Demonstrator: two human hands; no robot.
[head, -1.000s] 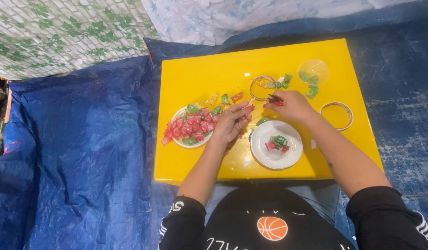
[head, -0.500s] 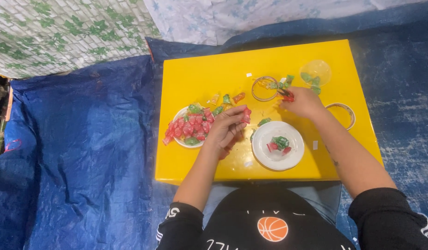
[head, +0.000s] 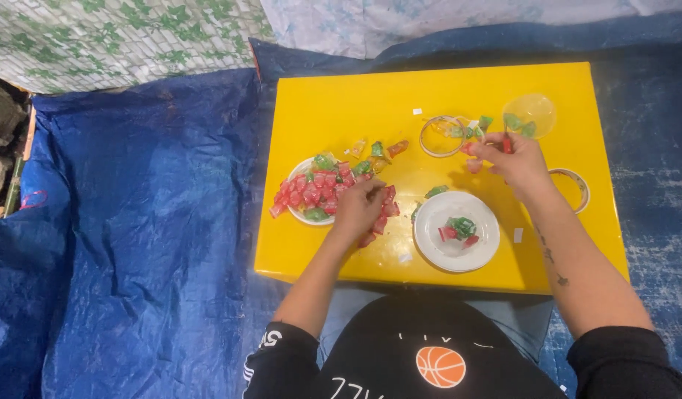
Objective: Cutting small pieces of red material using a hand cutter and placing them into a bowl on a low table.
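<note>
**On the yellow table: hands among wrapped sweets**

Head view, the only one I have. On the yellow table, my left hand rests palm down at the edge of the heaped plate. Its fingers are curled over loose red sweets; I cannot tell whether they grip any.

My right hand is farther out, thumb and forefinger pinched on a small red sweet. It sits between the clear ring and the clear lid.

Near me, the second white plate holds a few red and green sweets. Another ring lies just right of my wrist. Blue tarp surrounds the table.
</note>
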